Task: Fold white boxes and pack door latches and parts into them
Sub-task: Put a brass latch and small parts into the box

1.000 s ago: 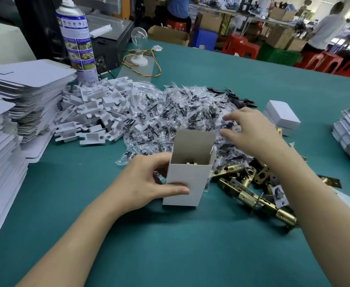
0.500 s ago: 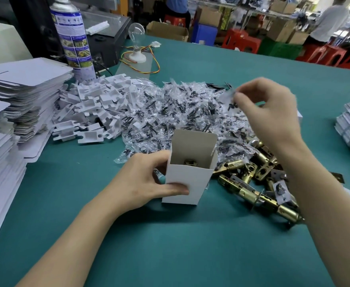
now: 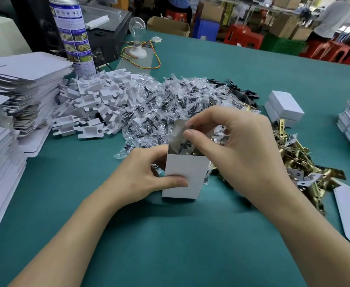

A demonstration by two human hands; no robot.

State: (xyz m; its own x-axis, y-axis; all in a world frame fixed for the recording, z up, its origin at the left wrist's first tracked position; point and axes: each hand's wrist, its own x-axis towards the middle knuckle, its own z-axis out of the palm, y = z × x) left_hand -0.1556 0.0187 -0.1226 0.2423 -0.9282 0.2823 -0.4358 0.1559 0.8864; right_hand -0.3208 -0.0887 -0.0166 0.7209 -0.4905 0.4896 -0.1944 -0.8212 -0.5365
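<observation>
Since half a second back, your right hand (image 3: 238, 154) has swung down from above the heap of screw packets (image 3: 170, 104) to the mouth of the white box (image 3: 184, 179), bringing one clear screw packet (image 3: 180, 139) with it. Its grip is a pinch: thumb and forefinger nip the packet near its top, and the lower end already dips into the open box. Your left hand (image 3: 149, 179) steadies the box upright on the counter (image 3: 170, 235), thumb laid across the near face and fingers curled round the left side. The box stands just in front of the packet heap, with the brass door latches (image 3: 294, 160) piled close on its right. What else lies inside the box is hidden by your fingers and the packet. You look to be at the parts step, with the screws going in and the top not yet closed. Next, the packet probably wants pushing below the rim so nothing stands proud. After that you can release the pinch, clear your fingers and tuck the flap. Keep the left grip firm, since a tall, light box like this could tip under the push.
</observation>
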